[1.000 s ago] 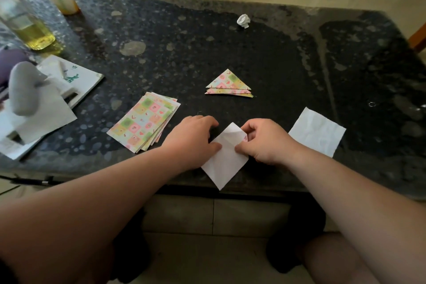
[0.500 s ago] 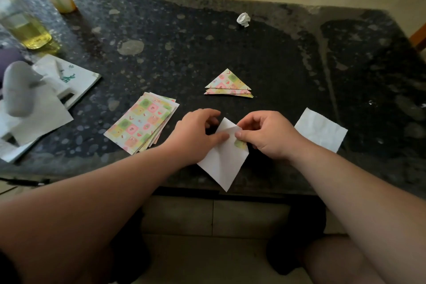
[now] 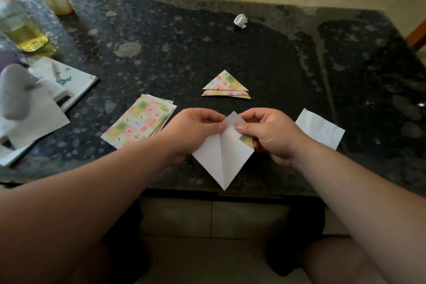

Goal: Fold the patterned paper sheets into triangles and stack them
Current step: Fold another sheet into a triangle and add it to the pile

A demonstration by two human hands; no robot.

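Both hands are working one square paper sheet [image 3: 221, 157], white side up, turned like a diamond, at the near edge of the dark speckled stone table [image 3: 253, 57]. The left hand [image 3: 193, 132] is pinching the sheet's top corner from the left between thumb and forefinger, with the other fingers curled under. The right hand [image 3: 269, 136] is pinching the same corner from the right, thumb on top and the rest of the fingers curled in. A crease is running straight down the sheet's middle, and a bit of patterned face is showing at its right corner (green and pink squares). Whether the sheet is touching the table is unclear.

The loose stack of flat pastel-checked patterned sheets [image 3: 138, 124] is lying just left of the left hand. The small pile of folded patterned triangles [image 3: 226, 85] is sitting beyond the hands, apart from them. A plain white paper square [image 3: 320, 128] is lying right of the right hand. A crumpled white paper ball [image 3: 240, 21] is sitting farther back. A clear glass bottle with yellow liquid [image 3: 23, 34] is standing at far left.
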